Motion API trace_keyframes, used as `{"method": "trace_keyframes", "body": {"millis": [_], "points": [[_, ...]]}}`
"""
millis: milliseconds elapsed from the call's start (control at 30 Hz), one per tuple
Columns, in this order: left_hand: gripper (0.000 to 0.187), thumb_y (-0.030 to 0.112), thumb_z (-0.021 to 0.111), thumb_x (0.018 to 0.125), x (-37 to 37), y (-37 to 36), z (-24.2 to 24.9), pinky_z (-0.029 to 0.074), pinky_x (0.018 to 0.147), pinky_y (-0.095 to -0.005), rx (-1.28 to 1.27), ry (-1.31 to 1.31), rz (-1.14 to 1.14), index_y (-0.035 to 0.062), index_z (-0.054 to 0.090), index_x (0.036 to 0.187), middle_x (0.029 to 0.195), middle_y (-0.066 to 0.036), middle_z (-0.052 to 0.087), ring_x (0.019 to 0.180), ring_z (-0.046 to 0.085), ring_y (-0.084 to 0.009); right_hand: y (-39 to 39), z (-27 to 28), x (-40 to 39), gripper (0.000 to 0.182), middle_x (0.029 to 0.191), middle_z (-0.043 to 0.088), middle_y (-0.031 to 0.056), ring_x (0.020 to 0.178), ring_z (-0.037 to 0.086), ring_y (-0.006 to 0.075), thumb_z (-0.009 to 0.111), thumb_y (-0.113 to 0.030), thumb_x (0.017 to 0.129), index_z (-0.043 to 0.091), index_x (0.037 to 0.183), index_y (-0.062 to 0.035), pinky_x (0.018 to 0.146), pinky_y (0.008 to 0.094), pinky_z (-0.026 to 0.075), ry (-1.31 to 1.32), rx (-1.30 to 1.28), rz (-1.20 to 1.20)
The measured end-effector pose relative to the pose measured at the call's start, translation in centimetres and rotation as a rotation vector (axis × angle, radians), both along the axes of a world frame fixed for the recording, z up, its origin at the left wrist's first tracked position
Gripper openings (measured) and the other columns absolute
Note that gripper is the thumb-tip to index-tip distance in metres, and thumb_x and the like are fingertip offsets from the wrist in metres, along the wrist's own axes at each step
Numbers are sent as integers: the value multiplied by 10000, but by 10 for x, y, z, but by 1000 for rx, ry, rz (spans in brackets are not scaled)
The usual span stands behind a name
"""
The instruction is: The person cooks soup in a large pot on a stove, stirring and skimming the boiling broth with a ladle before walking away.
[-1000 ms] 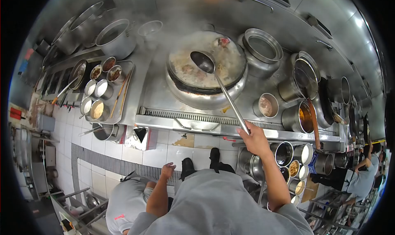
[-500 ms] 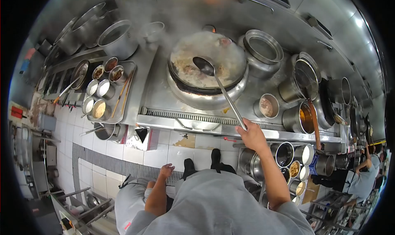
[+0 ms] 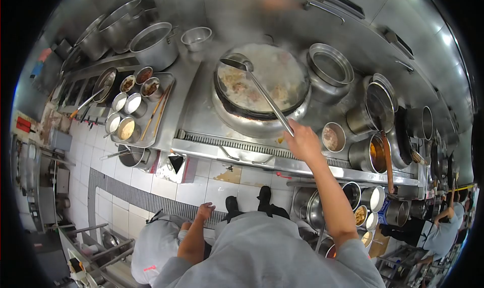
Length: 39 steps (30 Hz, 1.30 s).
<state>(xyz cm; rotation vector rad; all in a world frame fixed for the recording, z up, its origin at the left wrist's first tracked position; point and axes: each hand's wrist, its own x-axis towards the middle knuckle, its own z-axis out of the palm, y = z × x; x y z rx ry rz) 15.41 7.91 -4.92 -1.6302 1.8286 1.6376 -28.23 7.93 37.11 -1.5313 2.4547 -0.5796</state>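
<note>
My right hand (image 3: pixel 304 140) is closed round the handle end of a long metal ladle (image 3: pixel 267 97). The ladle's bowl is tilted over the far left part of a large steaming wok (image 3: pixel 228 102), which holds pale liquid and pieces of food (image 3: pixel 249 89). Low in front of my body, away from the stove, my left hand (image 3: pixel 205 210) holds nothing, its fingers apart. To the right of the wok a small metal pot (image 3: pixel 334 137) with pinkish contents stands near my right hand.
Left of the wok, a tray (image 3: pixel 166 81) bears several small containers and chopsticks. Large pots (image 3: pixel 154 46) stand behind it. A strainer (image 3: pixel 379 106) rests over pots at right. One person (image 3: pixel 159 242) is close at my left, another (image 3: pixel 444 227) far right.
The ladle has swung left and toward the wok's far edge, its bowl now tipped. My right hand has moved a little forward with it. The view has shifted slightly.
</note>
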Motion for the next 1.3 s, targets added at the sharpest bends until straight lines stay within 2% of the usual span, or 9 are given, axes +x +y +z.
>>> {"method": "trace_keyframes", "body": {"millis": [133,200,367,433,733,833,1000,1100,1300], "points": [[479,323,579,805,-8,-10,21,433,896,-310,-55,85,-103,-24,549,1134,1037,-211,611,999,583,-286,-50,18,3,334,723,619,210,729,618,364,525,-180,809,546,1102,-20,673,438,487,201,171,56],[461,299,587,796,-19,-6,44,446,862,-299,11,72,213,-17,557,1130,982,-212,629,970,596,-273,-66,12,1,340,702,621,199,706,631,338,494,-109,778,520,1103,-13,653,422,497,430,195,64],[484,306,604,771,6,13,11,460,827,-310,-96,154,74,-15,562,1131,996,-225,623,958,604,-263,-66,0,-16,385,751,628,172,684,645,292,482,-93,771,498,1143,6,618,380,510,616,191,192],[499,315,615,762,11,19,8,464,822,-318,27,34,270,-23,565,1125,1000,-225,622,953,607,-269,-55,6,-22,402,770,626,156,682,648,277,482,-93,774,488,1164,1,609,364,515,664,207,207],[510,326,609,765,40,39,2,466,817,-324,63,11,269,-45,562,1111,1010,-220,619,950,608,-286,9,53,-17,439,806,615,165,632,631,318,551,-124,744,516,1177,-62,595,392,503,564,168,129],[488,318,586,793,38,38,-6,456,843,-315,-51,-33,12,-36,550,1127,1011,-217,619,971,599,-290,24,63,-5,418,784,617,170,623,615,343,591,-147,737,540,1141,-54,596,418,491,458,109,126],[462,306,570,817,-8,17,71,443,873,-309,16,14,213,-25,545,1137,1022,-230,610,1011,576,-303,31,39,-6,379,736,616,197,695,601,370,608,-193,754,548,1102,-53,640,460,474,224,130,163],[459,268,586,805,2,17,4,451,839,-300,5,89,230,-37,539,1144,997,-225,622,964,597,-273,18,11,1,359,722,611,200,704,589,387,617,-198,739,581,1083,-106,668,476,464,163,119,51],[483,269,610,789,-14,12,44,454,782,-282,73,119,365,-30,534,1160,931,-207,638,879,603,-216,36,26,15,348,756,618,202,730,591,392,592,-191,769,558,1101,-93,681,462,466,66,81,6]]}}
